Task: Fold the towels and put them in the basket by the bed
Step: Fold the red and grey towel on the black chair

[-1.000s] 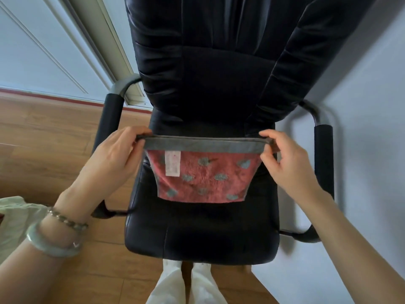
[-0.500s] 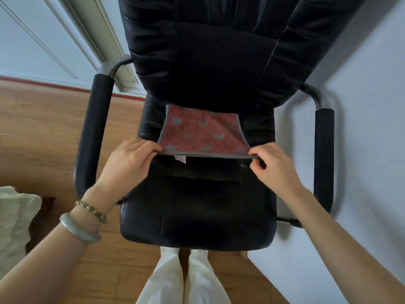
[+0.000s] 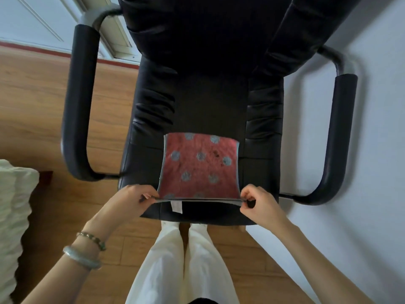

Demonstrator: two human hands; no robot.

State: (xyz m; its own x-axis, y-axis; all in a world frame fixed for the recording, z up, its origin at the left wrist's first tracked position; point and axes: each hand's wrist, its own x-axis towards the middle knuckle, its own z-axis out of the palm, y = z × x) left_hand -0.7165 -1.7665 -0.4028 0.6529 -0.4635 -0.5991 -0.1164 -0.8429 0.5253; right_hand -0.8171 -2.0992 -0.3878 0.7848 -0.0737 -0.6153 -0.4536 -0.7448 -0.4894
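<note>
You stand over a black office chair [image 3: 203, 95] on a wooden floor [image 3: 32, 106], its seat right in front of your white trousers [image 3: 182, 260]. Beside the chair's left armrest [image 3: 76, 102] sits a pale, rumpled bedding edge [image 3: 13, 216]. On the chair's seat lies the red towel [image 3: 198, 167], dotted with grey paw marks and edged in grey, spread flat from your fingers toward the backrest. Your left hand [image 3: 131, 202] pinches the towel's near-left corner tight, thumb over fingers; your right hand [image 3: 260, 202] pinches the near-right corner the same way. The near edge stretches taut between both grips at the chair's front edge. A small white label [image 3: 176, 206] hangs below that edge, near your left hand.
</note>
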